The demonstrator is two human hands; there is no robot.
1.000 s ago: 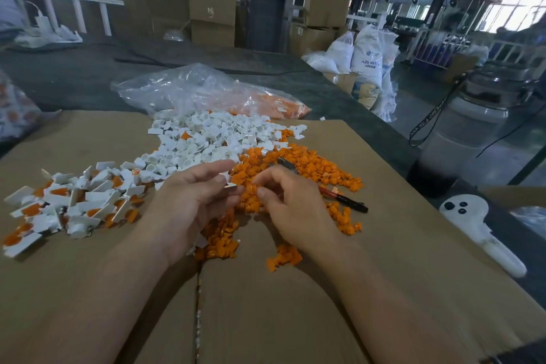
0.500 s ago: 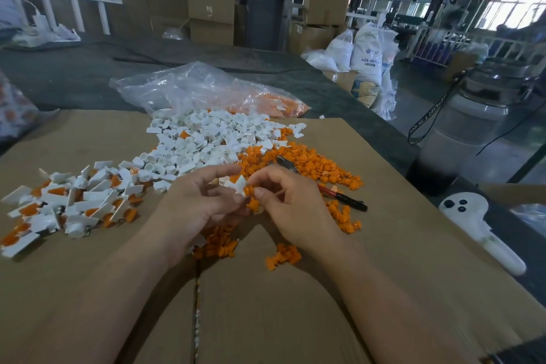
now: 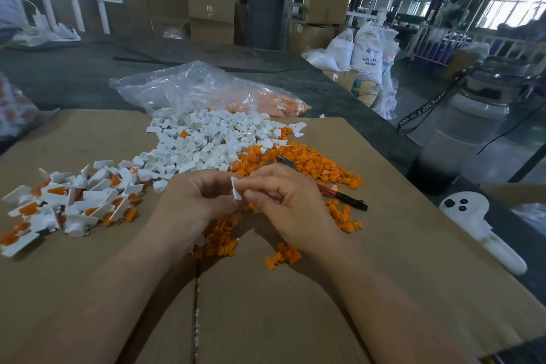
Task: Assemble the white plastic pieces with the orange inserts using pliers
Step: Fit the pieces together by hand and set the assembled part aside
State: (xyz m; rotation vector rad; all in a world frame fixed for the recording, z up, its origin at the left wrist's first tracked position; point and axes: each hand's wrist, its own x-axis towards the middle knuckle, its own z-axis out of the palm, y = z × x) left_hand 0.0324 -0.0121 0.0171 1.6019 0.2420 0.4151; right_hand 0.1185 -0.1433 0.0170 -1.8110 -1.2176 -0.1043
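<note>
1. Left hand and right hand are together over the near-middle of the flat brown cardboard sheet. Fingertips of both pinch one small white plastic piece between them. Can't tell if an orange insert is in it yet; the fingers cover that side.
2. Risk: fingertip-only grip on a thin tab. An off-axis push would likely twist the piece out, and it would drop into the loose orange plastic inserts right under the hands.
3. Risk: the red-and-black-handled pliers lie just beyond the right hand, in neither hand, with the tip end running into the orange heap. Finger pressure alone may leave an insert half seated. Reaching for the pliers means a one-hand hold on the piece, and the heap may scatter.
4. Left of the hands is a heap of assembled white-and-orange pieces. Its far edge runs into the pile of bare white plastic parts, so finished and unfinished could mix.
5. Farthest is a crumpled clear plastic bag of more stock at the cardboard's back edge. It touches the white pile, so a snag could drag parts.
</note>
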